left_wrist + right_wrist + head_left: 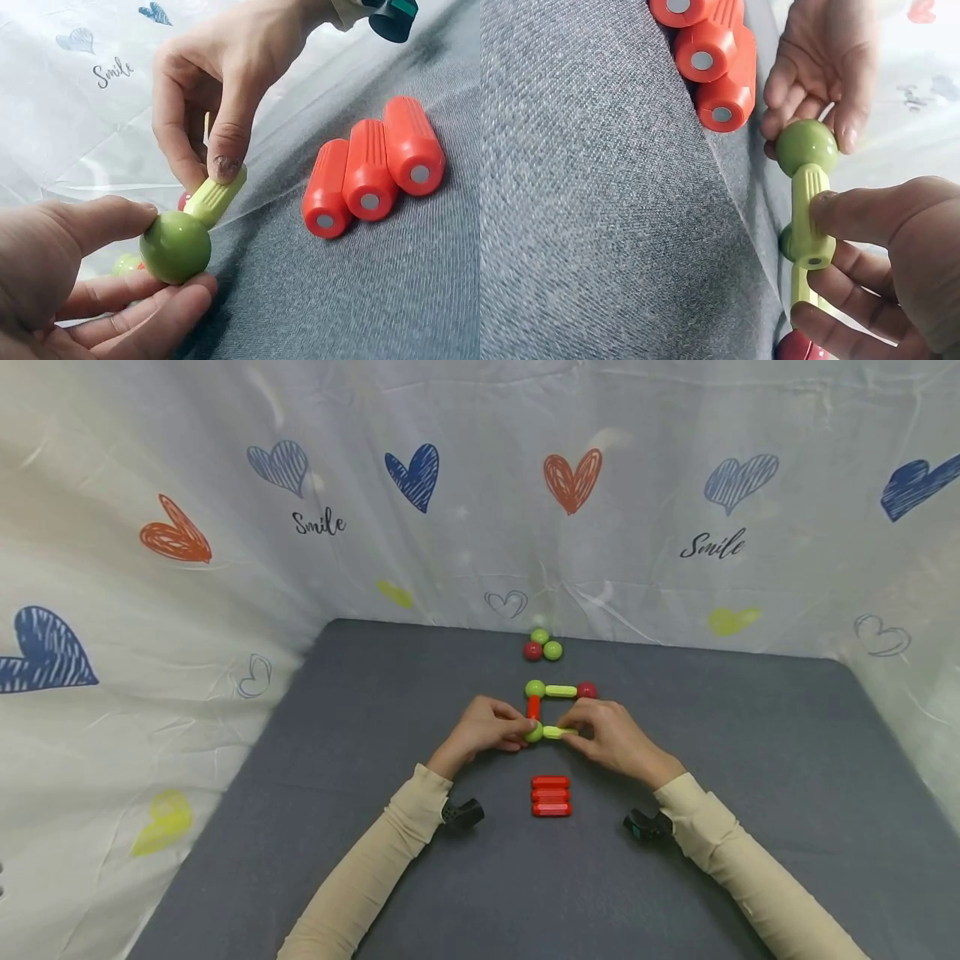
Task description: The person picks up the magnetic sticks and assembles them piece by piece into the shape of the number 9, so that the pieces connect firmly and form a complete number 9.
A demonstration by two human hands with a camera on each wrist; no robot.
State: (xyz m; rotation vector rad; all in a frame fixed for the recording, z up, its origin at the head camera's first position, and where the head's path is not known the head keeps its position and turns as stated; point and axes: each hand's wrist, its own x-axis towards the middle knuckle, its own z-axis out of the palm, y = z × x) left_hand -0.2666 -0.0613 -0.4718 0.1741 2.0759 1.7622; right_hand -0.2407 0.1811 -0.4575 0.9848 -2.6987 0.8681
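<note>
My left hand (489,725) holds a green ball (177,247) between thumb and fingers, at the near left corner of a joined shape. A yellow-green magnetic rod (811,217) touches that ball end-on, and my right hand (611,739) pinches the rod near its free end, where a small metal disc shows. From the held ball a red rod (533,707) runs back to another green ball (535,689). A second yellow-green rod (561,692) links that one to a red ball (587,691) at the far right.
Three red magnetic rods (551,796) lie side by side on the grey table (420,677), nearer me than the hands. At the back edge sit two green balls (552,650) and a red ball (532,651). Behind hangs a white sheet (480,543) printed with hearts.
</note>
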